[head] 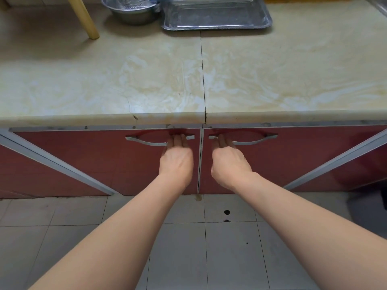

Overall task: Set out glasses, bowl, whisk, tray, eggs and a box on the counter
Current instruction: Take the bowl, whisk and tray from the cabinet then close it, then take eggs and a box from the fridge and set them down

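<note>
A metal bowl [130,12] and a flat steel tray [216,16] stand at the back of the beige marble counter [146,80]. Under the counter's front edge are two shut red cabinet doors. My left hand [177,158] has its fingers hooked behind the left door's metal handle [146,141]. My right hand [228,160] grips the right door's handle [251,140] the same way. No glasses, whisk, eggs or box are in view.
A wooden leg or stick [83,17] leans on the counter at the back left. A seam [203,80] splits the counter down the middle. Grey floor tiles [209,248] lie below, and a dark object [383,197] sits at the right edge.
</note>
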The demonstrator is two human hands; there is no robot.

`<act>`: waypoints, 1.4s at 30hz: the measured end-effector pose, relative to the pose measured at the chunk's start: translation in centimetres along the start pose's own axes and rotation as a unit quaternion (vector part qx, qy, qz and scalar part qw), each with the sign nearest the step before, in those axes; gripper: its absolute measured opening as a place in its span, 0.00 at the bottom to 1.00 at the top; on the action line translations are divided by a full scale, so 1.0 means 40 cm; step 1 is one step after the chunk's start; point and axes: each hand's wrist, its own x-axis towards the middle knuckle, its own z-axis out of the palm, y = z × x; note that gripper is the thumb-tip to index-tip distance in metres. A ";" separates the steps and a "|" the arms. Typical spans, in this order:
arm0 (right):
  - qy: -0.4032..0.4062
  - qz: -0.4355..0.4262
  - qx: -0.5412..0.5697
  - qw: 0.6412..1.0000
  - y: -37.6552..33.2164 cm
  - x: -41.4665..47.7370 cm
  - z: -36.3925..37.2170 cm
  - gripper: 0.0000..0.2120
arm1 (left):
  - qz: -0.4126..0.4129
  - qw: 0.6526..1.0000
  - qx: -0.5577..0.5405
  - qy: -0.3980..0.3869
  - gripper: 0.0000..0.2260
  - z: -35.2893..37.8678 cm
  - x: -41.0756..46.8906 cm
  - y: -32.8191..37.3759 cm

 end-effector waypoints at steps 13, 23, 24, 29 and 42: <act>0.138 -0.086 0.168 0.972 -0.009 -0.133 -0.065 0.18 | 0.054 0.983 -0.140 0.109 0.16 -0.130 -0.163 0.000; 0.294 -0.152 0.316 0.889 -0.107 -0.400 -0.436 0.14 | 0.161 0.896 -0.271 0.313 0.11 -0.480 -0.408 -0.028; 0.305 -0.159 0.321 0.882 -0.116 -0.431 -0.472 0.13 | 0.170 0.887 -0.275 0.330 0.10 -0.514 -0.434 -0.030; 0.355 -0.200 0.348 0.844 -0.169 -0.606 -0.638 0.12 | 0.213 0.837 -0.286 0.415 0.09 -0.704 -0.582 -0.027; 0.458 -0.300 0.443 0.710 -0.269 -0.972 -0.882 0.11 | 0.276 0.669 -0.399 0.563 0.07 -0.995 -0.940 -0.034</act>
